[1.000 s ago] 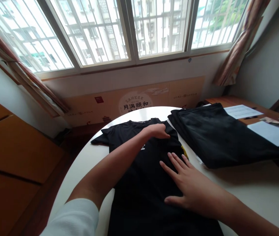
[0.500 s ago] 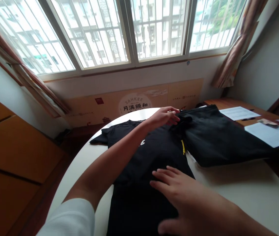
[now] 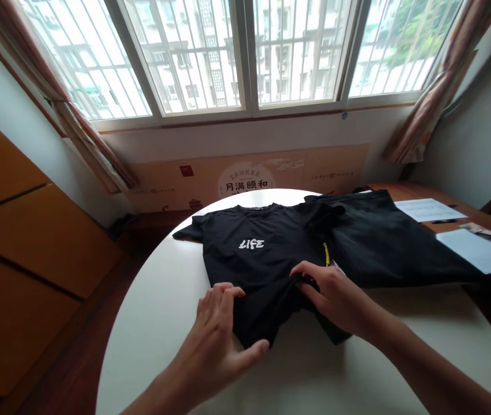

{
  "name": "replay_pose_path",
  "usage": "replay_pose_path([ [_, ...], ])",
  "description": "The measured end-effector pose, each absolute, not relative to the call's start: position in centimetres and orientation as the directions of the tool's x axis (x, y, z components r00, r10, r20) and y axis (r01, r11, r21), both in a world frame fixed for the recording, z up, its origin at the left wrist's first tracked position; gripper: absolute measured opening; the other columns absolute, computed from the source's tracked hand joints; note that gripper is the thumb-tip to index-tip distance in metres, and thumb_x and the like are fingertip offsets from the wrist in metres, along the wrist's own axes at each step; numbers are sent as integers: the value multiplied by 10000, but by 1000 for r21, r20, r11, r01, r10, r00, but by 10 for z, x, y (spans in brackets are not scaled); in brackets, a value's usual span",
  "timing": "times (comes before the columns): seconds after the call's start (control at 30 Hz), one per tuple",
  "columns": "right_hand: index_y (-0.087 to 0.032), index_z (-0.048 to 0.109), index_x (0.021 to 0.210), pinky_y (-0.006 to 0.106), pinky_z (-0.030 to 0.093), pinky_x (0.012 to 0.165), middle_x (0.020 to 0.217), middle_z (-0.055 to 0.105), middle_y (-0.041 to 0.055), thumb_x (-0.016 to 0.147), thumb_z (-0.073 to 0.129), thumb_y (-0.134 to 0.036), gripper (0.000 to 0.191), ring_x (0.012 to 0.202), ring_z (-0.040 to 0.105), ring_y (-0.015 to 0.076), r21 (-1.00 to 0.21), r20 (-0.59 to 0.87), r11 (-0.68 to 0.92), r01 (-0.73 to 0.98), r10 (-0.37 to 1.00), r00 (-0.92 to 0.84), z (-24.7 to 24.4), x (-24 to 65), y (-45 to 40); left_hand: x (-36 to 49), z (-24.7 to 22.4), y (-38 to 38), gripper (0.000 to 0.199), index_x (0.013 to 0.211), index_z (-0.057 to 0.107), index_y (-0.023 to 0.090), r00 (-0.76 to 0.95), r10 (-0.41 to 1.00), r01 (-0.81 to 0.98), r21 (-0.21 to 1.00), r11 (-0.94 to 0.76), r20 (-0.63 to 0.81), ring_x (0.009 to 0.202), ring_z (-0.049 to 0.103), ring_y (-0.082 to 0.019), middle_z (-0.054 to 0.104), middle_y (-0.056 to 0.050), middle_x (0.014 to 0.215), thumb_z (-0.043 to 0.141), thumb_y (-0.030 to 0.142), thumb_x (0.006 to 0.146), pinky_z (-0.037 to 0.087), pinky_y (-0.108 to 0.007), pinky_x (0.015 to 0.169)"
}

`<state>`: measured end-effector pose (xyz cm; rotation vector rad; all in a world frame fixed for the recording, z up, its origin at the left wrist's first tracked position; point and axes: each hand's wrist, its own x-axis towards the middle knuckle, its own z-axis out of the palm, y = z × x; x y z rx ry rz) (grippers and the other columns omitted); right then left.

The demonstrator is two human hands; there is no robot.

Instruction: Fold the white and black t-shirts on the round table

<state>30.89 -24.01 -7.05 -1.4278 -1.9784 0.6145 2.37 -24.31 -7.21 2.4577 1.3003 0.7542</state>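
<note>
Black short-sleeved cloth T-shirt [image 3: 260, 268] with white lettering [image 3: 252, 244] lies at frame centre, lower part bunched. Right hand [image 3: 334, 294] pinches its cloth; left hand [image 3: 215, 334], thumb spread from fingers, at its edge.

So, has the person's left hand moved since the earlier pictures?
Yes: judged against the white table, the left hand has come toward the person and leftward, from the far end of the black shirt to its near left side.

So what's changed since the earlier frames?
Left hand came from the right-side sleeve of the black cloth T-shirt back to its left edge. Right hand, previously spread, now pinches it; its near end is drawn away from camera, baring white round-edged tabletop. Folded black fabric pile unmoved.
</note>
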Motion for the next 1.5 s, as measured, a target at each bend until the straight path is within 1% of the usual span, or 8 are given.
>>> replay_pose_path([
  [0.13,-234,710,893,294,414,648,722,639,-16,960,661,-495,275,676,581,177,-787,207,268,556,963,-171,-85,314,-233,19,-85,-226,177,1044,649,224,412,882,725,503,-470,230,955,677,-284,696,-79,1037,564,200,891,549,-467,904],
  [0.33,-231,402,617,287,277,547,607,345,-46,997,534,-675,599,579,318,126,-830,215,300,470,950,-227,-83,300,-239,3,-67,-207,285,1132,590,213,110,851,732,537,-419,514,1069,667,-282,673,-105,1138,510,134,869,560,-404,863],
  [0.47,-227,431,649,281,291,555,643,350,-40,1001,526,-687,586,612,333,131,-816,334,334,471,939,-88,-75,299,-244,-14,-67,-206,215,1055,593,220,-4,889,765,575,-292,457,954,695,-273,692,-91,1034,481,134,892,555,-399,832],
  [0.63,-203,596,683,281,320,561,642,461,-23,969,601,-680,556,611,405,139,-785,409,351,511,913,1,-62,318,-246,-22,-56,-209,212,1038,621,229,44,870,724,584,-367,492,796,700,-231,712,-40,882,412,211,1006,550,-356,784],
  [0.87,-211,544,583,281,345,544,610,462,-12,956,652,-661,595,579,408,139,-737,245,349,579,936,-252,-34,339,-285,-58,-3,-272,155,942,625,248,351,584,644,265,-718,732,766,678,-191,714,-20,844,491,197,999,554,-317,762],
  [1.13,-248,720,692,299,519,595,688,669,35,892,718,-690,485,652,609,203,-756,-31,232,613,922,-386,-59,325,-337,-86,-22,-340,201,685,586,285,609,793,672,532,-515,-2,603,606,-210,645,-11,639,507,224,859,517,-324,606],
  [1.33,-254,788,1116,384,600,875,1093,788,77,1012,589,-618,428,992,738,273,-683,84,253,685,959,-270,-76,324,-295,-77,-30,-279,319,1022,732,273,573,819,652,587,-480,33,1023,733,-231,792,-29,1066,415,282,983,562,-320,935],
  [1.5,-157,635,1440,505,372,1255,1580,550,207,1023,554,-507,549,1491,497,342,-493,218,337,802,940,-261,-112,313,-223,-52,-67,-139,633,1565,496,80,300,953,923,238,-302,42,1542,423,-363,482,-206,1638,405,256,964,331,-544,1256],
])
